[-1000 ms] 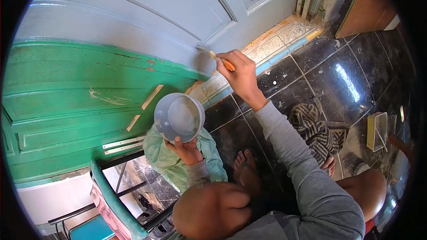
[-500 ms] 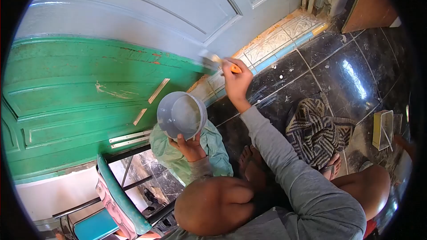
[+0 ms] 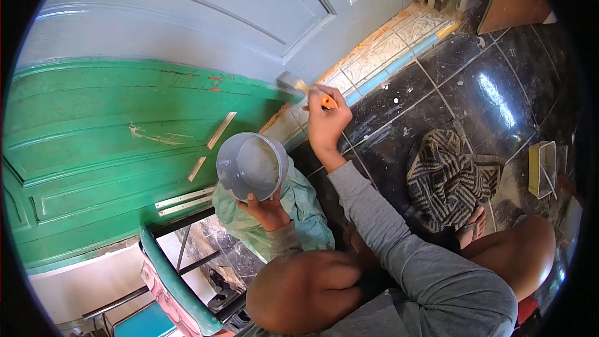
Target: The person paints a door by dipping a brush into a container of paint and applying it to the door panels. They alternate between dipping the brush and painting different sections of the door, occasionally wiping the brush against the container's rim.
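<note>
A: Your right hand (image 3: 329, 123)?
B: Your fingers are closed round the orange-handled brush (image 3: 301, 86); blurred bristles at the panelled door (image 3: 181, 25), by its grey-green boundary.
A: Your left hand (image 3: 268, 212)?
B: Fingers partly curled, supporting the round, smooth grey tub (image 3: 229, 168).
A: Surface, room?
B: Glossy black floor (image 3: 455, 72), pale specks; crumpled patterned cloth (image 3: 444, 184) beside your foot (image 3: 472, 228); decorated threshold tiles (image 3: 374, 59) along the door.

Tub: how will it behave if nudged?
The tub looks like thin, smooth plastic, so probably light for its size. Its mouth is wide open, so anything wet inside could slosh out. The left hand holds it from the near side, so a push on the far rim might tip it.
</note>
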The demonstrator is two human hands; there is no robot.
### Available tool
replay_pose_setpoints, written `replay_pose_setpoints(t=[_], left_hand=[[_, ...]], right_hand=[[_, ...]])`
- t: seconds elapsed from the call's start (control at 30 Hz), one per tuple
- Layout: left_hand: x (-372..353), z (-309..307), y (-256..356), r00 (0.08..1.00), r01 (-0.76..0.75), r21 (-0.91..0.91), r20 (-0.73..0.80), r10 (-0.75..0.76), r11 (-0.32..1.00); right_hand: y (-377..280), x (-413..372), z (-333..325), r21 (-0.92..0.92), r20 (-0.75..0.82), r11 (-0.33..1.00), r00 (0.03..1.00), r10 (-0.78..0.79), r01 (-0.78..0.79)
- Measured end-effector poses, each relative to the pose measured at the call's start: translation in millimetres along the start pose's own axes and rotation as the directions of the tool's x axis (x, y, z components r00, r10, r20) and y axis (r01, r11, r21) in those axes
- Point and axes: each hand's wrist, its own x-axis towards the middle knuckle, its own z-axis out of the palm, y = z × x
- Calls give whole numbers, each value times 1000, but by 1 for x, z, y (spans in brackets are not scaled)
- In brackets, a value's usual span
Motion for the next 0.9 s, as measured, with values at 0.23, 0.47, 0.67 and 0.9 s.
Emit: replay_pose_setpoints(t=[0.23, 0.47, 0.67, 0.9], left_hand=[[4, -11, 2, 997, 53, -4, -56, -53, 999], [1, -9, 6, 999, 21, -10, -40, -22, 1000], [5, -13, 4, 998, 45, -11, -49, -46, 999], [6, -6, 12, 999, 26, -4, -22, -26, 1000]], right_hand=[[-77, -22, 53, 283, 197, 952, 964, -176, 116], [21, -9, -3, 80, 24, 992, 995, 98, -100], [-79, -24, 52, 293, 147, 953, 982, -121, 73], [23, 0, 3, 82, 2, 994, 998, 70, -70]])
